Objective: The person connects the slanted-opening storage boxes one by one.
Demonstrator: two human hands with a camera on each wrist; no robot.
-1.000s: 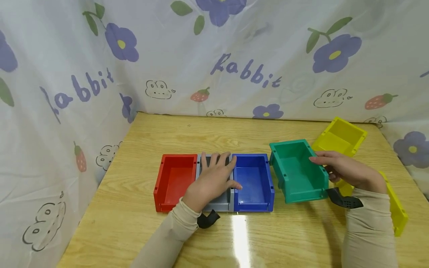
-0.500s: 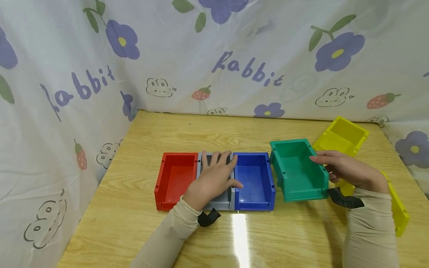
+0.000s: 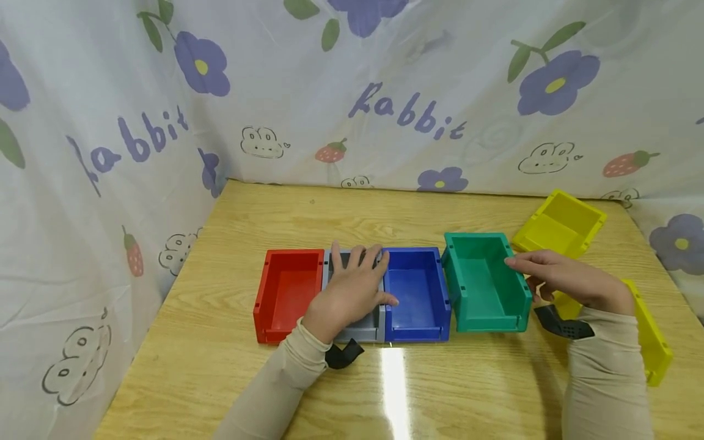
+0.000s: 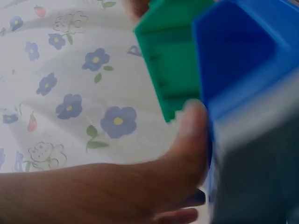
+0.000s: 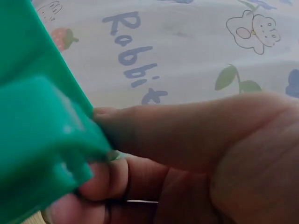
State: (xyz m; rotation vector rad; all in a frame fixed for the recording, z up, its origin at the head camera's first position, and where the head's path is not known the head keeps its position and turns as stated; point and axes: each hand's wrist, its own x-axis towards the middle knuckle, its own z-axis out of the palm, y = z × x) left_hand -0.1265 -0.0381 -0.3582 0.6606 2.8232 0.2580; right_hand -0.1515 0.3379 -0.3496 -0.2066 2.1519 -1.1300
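My right hand pinches the right wall of a green plastic bin, thumb on the inner side and fingers outside, as the right wrist view shows. The green bin stands just right of the blue bin, seemingly a little raised; contact between them is unclear. My left hand lies spread over the grey bin, hiding much of it. Its thumb reaches over the edge of the blue bin. In the left wrist view the thumb is beside the blue bin. A red bin adjoins the grey one on the left.
Yellow bins lie at the right: one yellow bin at the back, another yellow bin beyond my right forearm. The wooden table meets a printed curtain at the back and left.
The green bin has turned to line up more with the row and has shifted slightly left, with my right hand still gripping it. My left hand has stayed in place.
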